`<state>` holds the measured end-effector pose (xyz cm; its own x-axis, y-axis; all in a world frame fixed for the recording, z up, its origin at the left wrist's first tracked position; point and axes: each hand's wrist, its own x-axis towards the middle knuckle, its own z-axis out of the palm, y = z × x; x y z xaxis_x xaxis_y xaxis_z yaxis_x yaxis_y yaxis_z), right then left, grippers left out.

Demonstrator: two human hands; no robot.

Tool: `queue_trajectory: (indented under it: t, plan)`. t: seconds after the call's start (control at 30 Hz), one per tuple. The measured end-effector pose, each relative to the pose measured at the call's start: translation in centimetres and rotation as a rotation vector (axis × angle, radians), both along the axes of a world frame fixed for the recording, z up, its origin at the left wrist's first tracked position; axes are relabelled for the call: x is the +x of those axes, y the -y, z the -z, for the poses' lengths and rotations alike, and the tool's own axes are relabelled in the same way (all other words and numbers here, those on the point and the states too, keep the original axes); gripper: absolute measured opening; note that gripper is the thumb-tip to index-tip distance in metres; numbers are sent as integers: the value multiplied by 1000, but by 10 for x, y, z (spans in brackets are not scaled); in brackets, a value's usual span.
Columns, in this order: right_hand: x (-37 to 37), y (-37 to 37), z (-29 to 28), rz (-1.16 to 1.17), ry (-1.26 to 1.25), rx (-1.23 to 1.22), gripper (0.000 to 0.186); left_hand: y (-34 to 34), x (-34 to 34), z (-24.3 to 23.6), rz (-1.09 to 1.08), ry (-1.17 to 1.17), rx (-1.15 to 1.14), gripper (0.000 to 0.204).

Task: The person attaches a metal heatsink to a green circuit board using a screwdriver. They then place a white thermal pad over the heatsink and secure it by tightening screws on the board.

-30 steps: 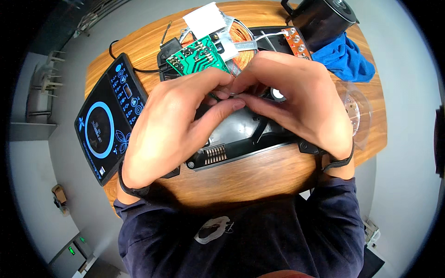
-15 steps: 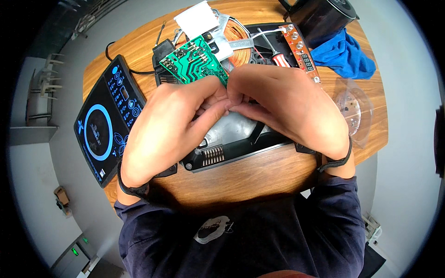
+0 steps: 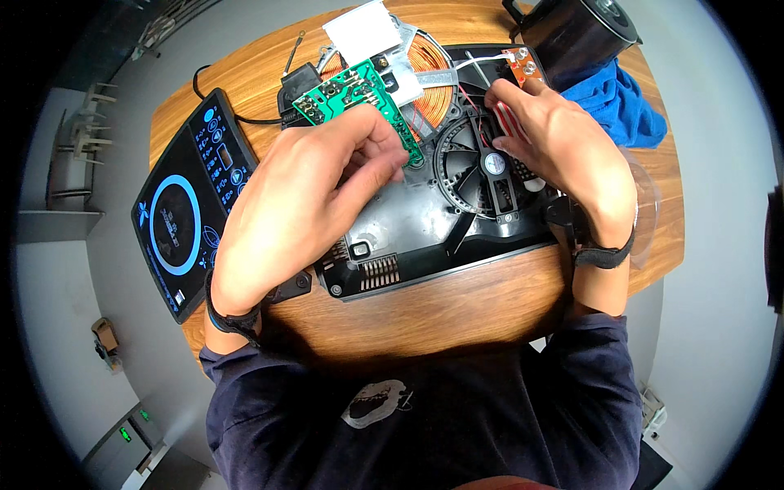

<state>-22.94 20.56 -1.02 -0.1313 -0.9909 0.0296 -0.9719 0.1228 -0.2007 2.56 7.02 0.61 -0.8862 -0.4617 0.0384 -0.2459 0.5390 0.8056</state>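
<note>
My left hand (image 3: 302, 192) is closed, thumb and fingers pinched together at the lower edge of a green circuit board (image 3: 339, 91). Whatever is between those fingertips is hidden. My right hand (image 3: 563, 143) has its fingers round the red-and-white striped handle of a screwdriver (image 3: 510, 122), over the right side of a black appliance base (image 3: 392, 233). Between the hands, a black cooling fan (image 3: 464, 175) shows in the base. Behind it lies a copper coil (image 3: 434, 77), with a white plate (image 3: 362, 33) beside it. An orange-brown board (image 3: 523, 59) is partly covered by my right hand.
A black glass cooktop panel (image 3: 184, 208) lies at the left of the wooden table (image 3: 408, 327). At the back right stand a dark kettle (image 3: 572, 37) and a crumpled blue cloth (image 3: 621, 102). A clear plastic tray (image 3: 649, 208) is half hidden behind my right wrist.
My right hand has left my left hand's fingertips and moved right and away from me, onto the screwdriver handle. The fan now shows. My left hand stays pinched by the green board.
</note>
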Motion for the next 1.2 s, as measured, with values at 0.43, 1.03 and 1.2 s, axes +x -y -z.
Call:
queue_trajectory:
  t: [0.43,1.03,1.2]
  plan:
    - [-13,3,1,-58,139,100,27,1,0,-4,-12,27,19,7]
    - [-23,-7,-18,40,333,89,11,6,5,-4,-22,-18,20,6]
    - [-11,-6,-40,149,326,97,35,8,5,-3,-33,-30,44,6]
